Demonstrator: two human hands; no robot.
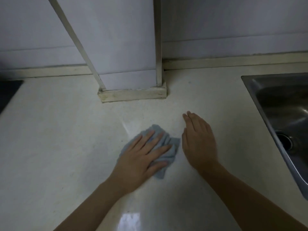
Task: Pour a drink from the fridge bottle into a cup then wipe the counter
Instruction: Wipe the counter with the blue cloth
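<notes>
A crumpled pale blue cloth [168, 148] lies on the pale stone counter [66, 139], near the middle of the view. My left hand [141, 155] presses flat on the cloth, fingers straight and spread. Just to the right of the cloth is my right hand [198, 142], fingers straight and together, palm down on or just over the bare counter, apart from the cloth. No bottle or cup is in view.
A steel sink [283, 110] is set into the counter at the right. A tiled column with a raised pale base [133, 95] juts out from the back wall. A dark hob edge [8, 94] shows at the far left.
</notes>
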